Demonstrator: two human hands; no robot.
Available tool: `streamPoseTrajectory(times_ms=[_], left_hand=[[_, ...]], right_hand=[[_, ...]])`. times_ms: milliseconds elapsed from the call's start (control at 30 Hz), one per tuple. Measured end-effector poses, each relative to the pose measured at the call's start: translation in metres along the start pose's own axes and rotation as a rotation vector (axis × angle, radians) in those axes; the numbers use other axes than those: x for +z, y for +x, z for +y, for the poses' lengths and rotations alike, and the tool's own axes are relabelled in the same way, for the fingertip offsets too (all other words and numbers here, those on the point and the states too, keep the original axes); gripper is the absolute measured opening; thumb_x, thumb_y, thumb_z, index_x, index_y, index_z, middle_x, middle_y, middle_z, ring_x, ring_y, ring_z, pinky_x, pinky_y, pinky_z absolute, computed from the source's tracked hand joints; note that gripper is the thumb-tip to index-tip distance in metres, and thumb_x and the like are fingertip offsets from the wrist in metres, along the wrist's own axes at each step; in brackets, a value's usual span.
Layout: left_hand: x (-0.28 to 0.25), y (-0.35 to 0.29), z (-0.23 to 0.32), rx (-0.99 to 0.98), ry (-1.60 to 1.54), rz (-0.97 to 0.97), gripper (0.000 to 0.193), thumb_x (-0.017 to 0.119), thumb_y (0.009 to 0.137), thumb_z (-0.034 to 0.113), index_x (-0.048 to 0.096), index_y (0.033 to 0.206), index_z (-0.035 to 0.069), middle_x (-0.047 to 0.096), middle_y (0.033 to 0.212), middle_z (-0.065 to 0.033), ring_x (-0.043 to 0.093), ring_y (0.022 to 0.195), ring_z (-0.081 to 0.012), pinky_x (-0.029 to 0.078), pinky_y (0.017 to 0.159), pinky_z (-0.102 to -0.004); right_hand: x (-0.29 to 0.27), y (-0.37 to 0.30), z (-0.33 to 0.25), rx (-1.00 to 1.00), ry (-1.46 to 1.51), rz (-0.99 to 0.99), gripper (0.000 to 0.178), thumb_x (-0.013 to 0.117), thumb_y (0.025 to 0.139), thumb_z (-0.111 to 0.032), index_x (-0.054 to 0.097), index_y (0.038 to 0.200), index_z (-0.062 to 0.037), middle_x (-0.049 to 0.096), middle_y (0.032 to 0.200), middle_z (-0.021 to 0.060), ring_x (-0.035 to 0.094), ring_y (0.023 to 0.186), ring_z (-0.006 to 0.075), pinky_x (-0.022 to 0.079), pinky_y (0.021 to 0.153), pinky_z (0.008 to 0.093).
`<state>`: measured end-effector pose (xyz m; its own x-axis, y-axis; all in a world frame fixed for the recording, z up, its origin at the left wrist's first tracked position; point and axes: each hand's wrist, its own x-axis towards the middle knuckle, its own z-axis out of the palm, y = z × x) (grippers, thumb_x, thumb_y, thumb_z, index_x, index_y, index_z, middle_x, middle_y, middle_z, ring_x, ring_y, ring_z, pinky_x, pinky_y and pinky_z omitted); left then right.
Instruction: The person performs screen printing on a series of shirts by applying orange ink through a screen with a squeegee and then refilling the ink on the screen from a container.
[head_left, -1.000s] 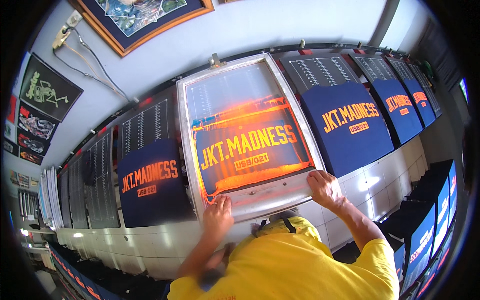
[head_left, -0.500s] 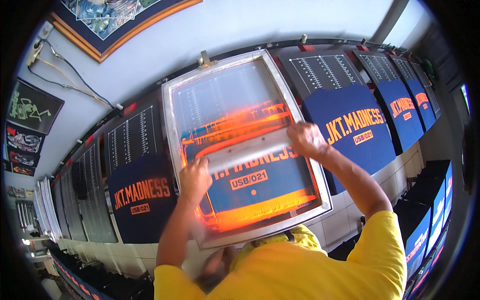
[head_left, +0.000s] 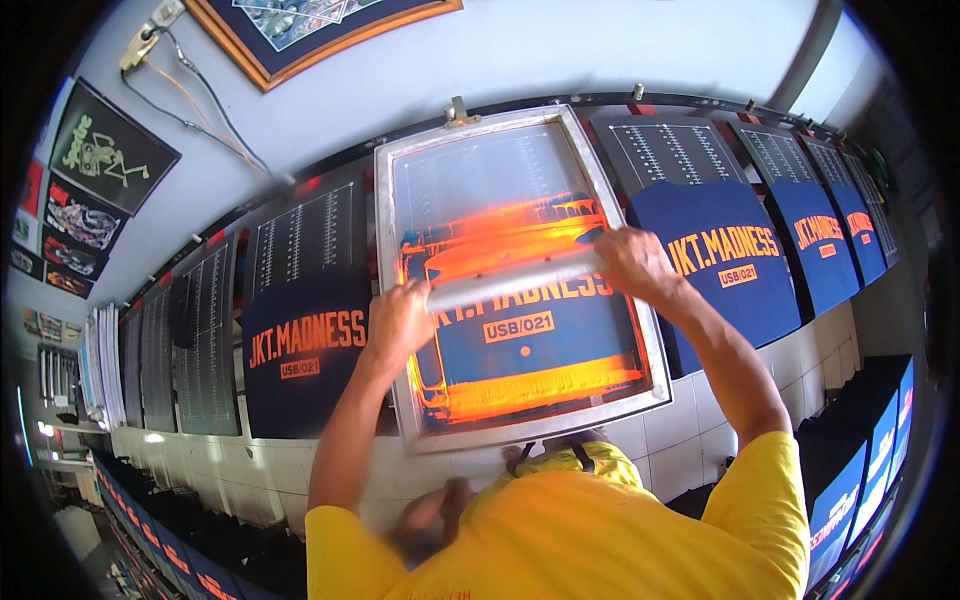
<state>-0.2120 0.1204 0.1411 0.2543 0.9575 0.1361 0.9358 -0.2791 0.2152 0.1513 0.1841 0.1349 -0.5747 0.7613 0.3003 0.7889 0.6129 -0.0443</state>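
1. Fingers (head_left: 417, 291) of the left hand (head_left: 400, 325) and right hand (head_left: 640, 268) are curled narrow over opposite ends of a metal-backed squeegee (head_left: 516, 282), which lies crosswise inside the screen frame (head_left: 387, 215), around the middle of its length.
2. As a judgement, the squeegee is stiff and fairly light; its ends suit an even two-handed hold, though wet ink could make them slippery.
3. Orange ink (head_left: 540, 383) lies in a band along the screen frame's near end, probably thick and smeary.
4. Mesh (head_left: 470, 175) spanning the screen frame is likely taut but fragile; the rigid metal rim looks the better hold.
5. Navy shirts (head_left: 310, 410) flank the screen frame, soft cloth best lifted by unprinted edges.
6. A metal clamp (head_left: 459, 112) sits at the screen frame's far end.
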Motion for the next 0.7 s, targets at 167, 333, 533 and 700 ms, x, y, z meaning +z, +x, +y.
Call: streamPoseTrajectory(times_ms=[167, 333, 533, 700], left_hand=[[0.004, -0.083, 0.028, -0.03, -0.021, -0.028, 0.03, 0.058, 0.066, -0.003, 0.064, 0.094, 0.004, 0.068, 0.094, -0.012, 0.067, 0.084, -0.0308, 0.055, 0.073, -0.0416], [0.015, -0.134, 0.05, -0.003, -0.049, -0.003, 0.032, 0.059, 0.064, -0.003, 0.064, 0.094, 0.005, 0.069, 0.098, -0.009, 0.067, 0.086, -0.0276, 0.056, 0.074, -0.0369], [0.039, -0.165, 0.059, 0.079, 0.001, 0.143, 0.036, 0.06, 0.06, -0.003, 0.066, 0.095, 0.003, 0.067, 0.102, -0.0095, 0.068, 0.09, -0.0256, 0.055, 0.074, -0.0345], [0.039, -0.142, 0.05, 0.11, 0.018, 0.178, 0.035, 0.06, 0.059, -0.003, 0.066, 0.093, 0.004, 0.067, 0.102, -0.0086, 0.068, 0.088, -0.0252, 0.055, 0.07, -0.0343]], right_hand=[[-0.017, -0.077, -0.047, -0.014, 0.126, -0.029, 0.017, 0.064, 0.064, -0.005, 0.054, 0.078, -0.0053, 0.056, 0.078, 0.008, 0.061, 0.072, 0.0255, 0.054, 0.058, 0.0359], [-0.025, -0.126, -0.079, 0.048, 0.173, -0.03, 0.018, 0.062, 0.06, -0.002, 0.054, 0.076, -0.005, 0.058, 0.081, 0.0086, 0.061, 0.075, 0.0264, 0.055, 0.061, 0.0351], [-0.028, -0.145, -0.091, 0.027, 0.117, -0.012, 0.018, 0.06, 0.059, -0.002, 0.054, 0.076, -0.0026, 0.059, 0.082, 0.0101, 0.062, 0.078, 0.0264, 0.055, 0.064, 0.0348], [-0.026, -0.134, -0.083, 0.018, 0.096, -0.003, 0.024, 0.061, 0.057, -0.002, 0.055, 0.08, -0.0013, 0.061, 0.088, 0.013, 0.062, 0.083, 0.0277, 0.055, 0.068, 0.0355]])
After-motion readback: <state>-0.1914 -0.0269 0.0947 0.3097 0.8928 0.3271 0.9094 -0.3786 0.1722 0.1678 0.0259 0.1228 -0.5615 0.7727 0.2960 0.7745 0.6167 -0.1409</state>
